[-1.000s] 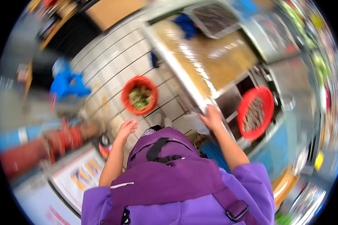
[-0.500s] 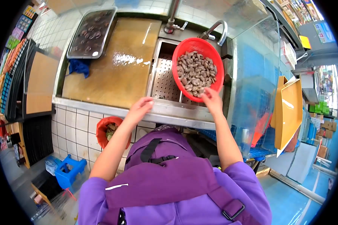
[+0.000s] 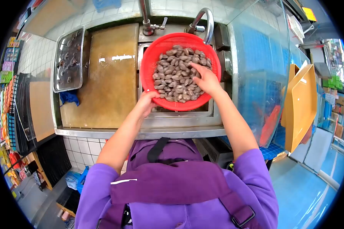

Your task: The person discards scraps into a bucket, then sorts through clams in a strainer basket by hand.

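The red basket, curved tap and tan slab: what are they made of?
The red basket: probably plastic, satin, going by its even colour and fine perforations. The curved tap: likely polished metal, given its bright silvery reflections. The tan slab: plastic or wood, unclear; bright highlights suggest a smooth or wet surface.

The person wears a bright violet shirt (image 3: 160, 215) with loose sleeves (image 3: 252, 179) that end around the elbows, leaving the forearms (image 3: 239, 124) and hands (image 3: 207, 80) bare. Across the torso lies a wide, darker plum panel (image 3: 172, 183) with a short white strip (image 3: 124, 181) at its left, and a plum strap (image 3: 228, 202) slants from its right end to a black buckle (image 3: 244, 217) at the near edge. Beyond the panel shows more plum fabric (image 3: 185, 150), crossed by a black strap (image 3: 158, 150), while a black piece with white marks (image 3: 127, 217) sits near left.
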A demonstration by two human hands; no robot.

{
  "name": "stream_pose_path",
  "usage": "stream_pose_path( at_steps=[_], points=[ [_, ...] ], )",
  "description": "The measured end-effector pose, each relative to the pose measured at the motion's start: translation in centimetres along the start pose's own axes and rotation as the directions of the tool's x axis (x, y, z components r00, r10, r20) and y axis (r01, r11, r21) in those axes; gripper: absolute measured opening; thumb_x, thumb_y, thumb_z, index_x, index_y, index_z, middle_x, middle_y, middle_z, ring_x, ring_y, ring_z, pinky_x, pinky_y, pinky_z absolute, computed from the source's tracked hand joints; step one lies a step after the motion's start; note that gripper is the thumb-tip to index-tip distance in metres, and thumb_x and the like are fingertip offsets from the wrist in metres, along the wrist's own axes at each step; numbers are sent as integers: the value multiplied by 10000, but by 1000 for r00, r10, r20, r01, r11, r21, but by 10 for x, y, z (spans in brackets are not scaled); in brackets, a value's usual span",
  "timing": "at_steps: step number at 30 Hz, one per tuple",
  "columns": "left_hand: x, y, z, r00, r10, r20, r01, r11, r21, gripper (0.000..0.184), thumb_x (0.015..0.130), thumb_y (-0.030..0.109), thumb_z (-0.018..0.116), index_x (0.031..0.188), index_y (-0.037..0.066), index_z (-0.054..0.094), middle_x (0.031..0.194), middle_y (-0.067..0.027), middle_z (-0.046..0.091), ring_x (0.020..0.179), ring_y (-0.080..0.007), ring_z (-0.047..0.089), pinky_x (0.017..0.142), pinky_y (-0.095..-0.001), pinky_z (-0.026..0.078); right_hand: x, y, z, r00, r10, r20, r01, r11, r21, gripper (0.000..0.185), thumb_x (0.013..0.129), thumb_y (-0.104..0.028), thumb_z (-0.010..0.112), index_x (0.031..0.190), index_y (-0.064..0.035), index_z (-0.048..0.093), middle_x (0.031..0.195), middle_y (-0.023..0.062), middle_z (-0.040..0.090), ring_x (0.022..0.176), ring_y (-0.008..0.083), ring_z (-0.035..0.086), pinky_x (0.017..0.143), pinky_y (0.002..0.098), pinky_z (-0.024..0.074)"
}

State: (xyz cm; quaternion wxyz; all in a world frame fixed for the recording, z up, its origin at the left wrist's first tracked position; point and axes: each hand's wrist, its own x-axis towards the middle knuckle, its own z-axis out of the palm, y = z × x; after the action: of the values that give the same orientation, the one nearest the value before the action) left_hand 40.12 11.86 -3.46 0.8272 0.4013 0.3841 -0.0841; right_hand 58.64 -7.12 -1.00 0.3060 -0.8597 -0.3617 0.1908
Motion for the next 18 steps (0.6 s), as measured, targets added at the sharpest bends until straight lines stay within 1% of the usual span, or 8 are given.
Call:
stream_pose_path(
  at_steps=[3, 4, 5, 8, 9, 11, 12, 18],
  points=[
    [-25, 10, -38, 1000, 29, 3, -29, 1000, -11, 291, 740, 68, 543, 1026, 21, 550, 984, -80, 614, 876, -198, 608, 810, -365, 491, -29, -33, 10, 999, -41, -16, 41, 999, -36, 492, 733, -79, 581, 1217, -107, 497, 1218, 162, 510, 1124, 334, 462, 962, 394, 372],
    [-33, 12, -57, 1000, -18, -25, 18, 1000, 5, 322, 731, 64, 548, 1050, 21, 530, 980, -69, 610, 844, -175, 599, 735, -314, 497, -36, -42, 17, 997, -79, -16, 78, 995, -62, 440, 739, -76, 573, 1176, -95, 527, 1205, 172, 515, 1114, 334, 469, 957, 398, 379],
    [-40, 12, -70, 999, -19, -38, 19, 1000, 5, 322, 731, 64, 548, 1050, 21, 530, 980, -69, 610, 844, -175, 599, 735, -314, 497, -40, -49, 28, 996, -87, -5, 87, 996, -22, 394, 743, -72, 565, 1137, -79, 544, 1188, 178, 523, 1102, 337, 477, 937, 397, 398],
    [-74, 29, -85, 997, 22, -70, -10, 984, 177, 287, 727, 67, 541, 1011, 28, 549, 941, -57, 613, 814, -162, 598, 728, -320, 500, -46, -67, 67, 995, -60, 83, 63, 998, -29, 332, 763, -83, 564, 1095, -80, 567, 1164, 144, 544, 1067, 327, 498, 903, 389, 418],
    [-76, 27, -89, 996, 30, -89, -14, 985, 169, 287, 727, 67, 541, 1011, 28, 549, 941, -57, 613, 814, -162, 598, 728, -320, 500, -45, -77, 74, 992, -78, 94, 80, 997, -21, 332, 763, -83, 564, 1095, -80, 567, 1164, 144, 544, 1067, 327, 498, 903, 389, 418],
    [-77, 20, -98, 998, -38, -40, 49, 946, 322, 357, 719, 61, 533, 1075, 32, 541, 974, -61, 610, 878, -168, 599, 763, -328, 504, -41, -95, 86, 992, -99, 79, 99, 995, 4, 289, 769, -84, 561, 1058, -66, 576, 1084, 135, 568, 1009, 321, 516, 857, 394, 432],
    [-81, 16, -99, 998, -51, -25, 56, 971, 235, 349, 719, 73, 536, 1065, 32, 546, 969, -59, 611, 860, -161, 597, 748, -315, 500, -39, -102, 93, 985, -172, -7, 172, 985, 7, 244, 748, -92, 578, 991, -67, 588, 949, 108, 572, 942, 306, 532, 796, 401, 446],
    [-78, -10, -97, 990, -142, -9, 141, 970, 196, 328, 721, 86, 531, 1044, 36, 556, 943, -56, 615, 831, -151, 595, 713, -303, 494, -19, -141, 118, 973, -231, 2, 231, 973, 26, 259, 763, -122, 586, 1019, -82, 585, 992, 94, 563, 951, 293, 532, 790, 383, 450]
  ],
)
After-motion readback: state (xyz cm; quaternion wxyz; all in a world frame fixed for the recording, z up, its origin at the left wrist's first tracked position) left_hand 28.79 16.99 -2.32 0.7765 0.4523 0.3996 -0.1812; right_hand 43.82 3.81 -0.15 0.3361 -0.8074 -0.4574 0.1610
